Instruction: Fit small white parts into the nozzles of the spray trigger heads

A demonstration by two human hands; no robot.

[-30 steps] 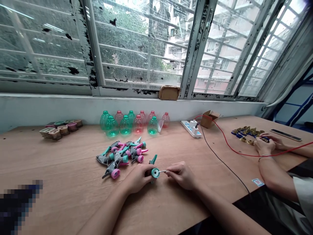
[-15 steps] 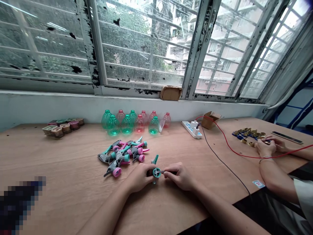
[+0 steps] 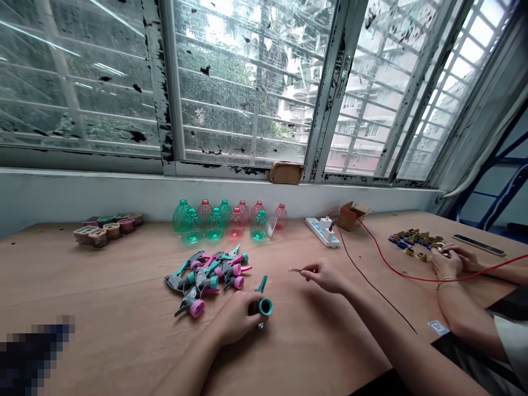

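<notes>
1. Right hand, pinching one slim metal tool, has pulled away rightward from one teal-triggered, round-collared plastic spray head.
2. Left hand grips that spray head over table's front half, collar opening facing camera.
3. Back edge: five green bottles, five pink bottles, translucent, rounded.
4. Grey/pink/teal spray-head pile mid-table; overlapped, count unclear.
5. Tabletop smooth, brown; barred window behind, frame paint flaking.
</notes>
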